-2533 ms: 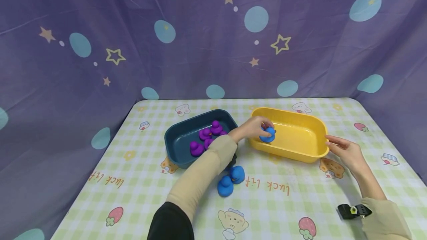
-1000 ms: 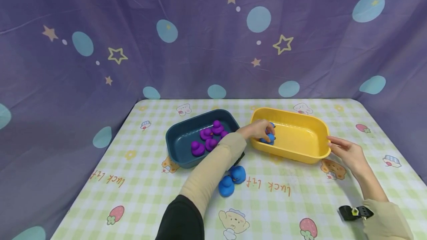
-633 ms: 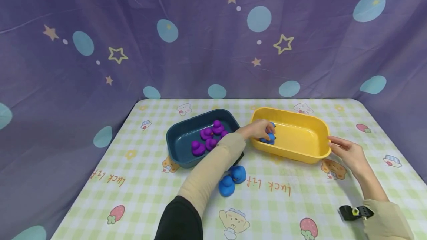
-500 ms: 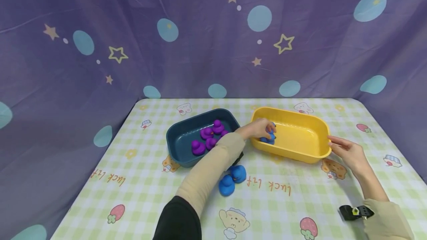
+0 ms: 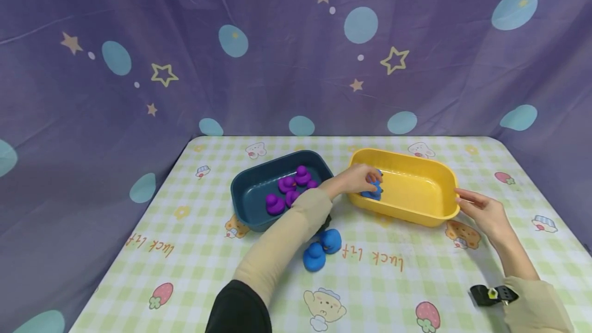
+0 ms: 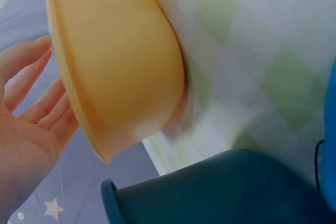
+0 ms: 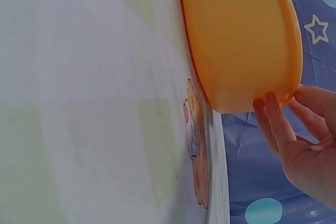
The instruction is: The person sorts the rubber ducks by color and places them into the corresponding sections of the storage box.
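Observation:
My left hand [image 5: 357, 178] reaches over the left end of the yellow basin [image 5: 401, 214], its fingers loosely bent over blue rubber ducks [image 5: 371, 195] that it partly hides. In the left wrist view the fingers [image 6: 52, 100] are spread apart and their tips pass behind the basin's rim, so the ducks are out of sight there. At the basin's right end, my right hand [image 5: 484, 214] rests nearly straight fingers against the rim. The right wrist view shows those fingertips [image 7: 272, 100] touching the outer wall and lip.
A dark teal basin [image 5: 245, 216] with several purple rubber ducks [image 5: 275, 204] stands to the left, under the left forearm. Two more blue ducks [image 5: 314, 257] sit on the checked tablecloth [image 5: 370, 292] in front of it. A purple curtain [image 5: 277, 66] hangs behind the table.
My left hand set a blue duck down beside another in the yellow basin's left end, then loosened and drew slightly back. The right hand stays at the rim.

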`<move>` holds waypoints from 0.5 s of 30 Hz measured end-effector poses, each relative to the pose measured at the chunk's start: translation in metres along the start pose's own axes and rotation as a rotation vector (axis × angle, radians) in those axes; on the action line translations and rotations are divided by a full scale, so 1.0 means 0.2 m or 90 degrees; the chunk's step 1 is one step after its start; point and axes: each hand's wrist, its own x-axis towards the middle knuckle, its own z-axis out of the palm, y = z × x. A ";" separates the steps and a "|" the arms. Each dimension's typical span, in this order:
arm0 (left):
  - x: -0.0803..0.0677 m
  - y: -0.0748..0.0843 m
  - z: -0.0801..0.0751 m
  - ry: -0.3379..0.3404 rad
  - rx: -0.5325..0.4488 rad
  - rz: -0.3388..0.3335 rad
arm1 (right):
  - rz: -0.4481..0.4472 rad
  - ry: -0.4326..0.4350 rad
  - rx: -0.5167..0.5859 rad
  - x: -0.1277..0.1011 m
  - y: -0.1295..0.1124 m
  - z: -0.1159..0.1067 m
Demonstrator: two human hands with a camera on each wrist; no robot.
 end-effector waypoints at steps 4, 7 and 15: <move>-0.04 0.01 -0.01 0.024 -0.010 0.015 | 0.004 0.001 -0.009 0.00 0.01 0.00; -0.07 0.02 -0.01 0.039 -0.011 0.027 | 0.010 0.001 -0.020 0.01 0.02 0.00; -0.15 0.03 -0.02 0.071 -0.055 0.048 | 0.012 -0.002 -0.027 0.01 0.02 0.00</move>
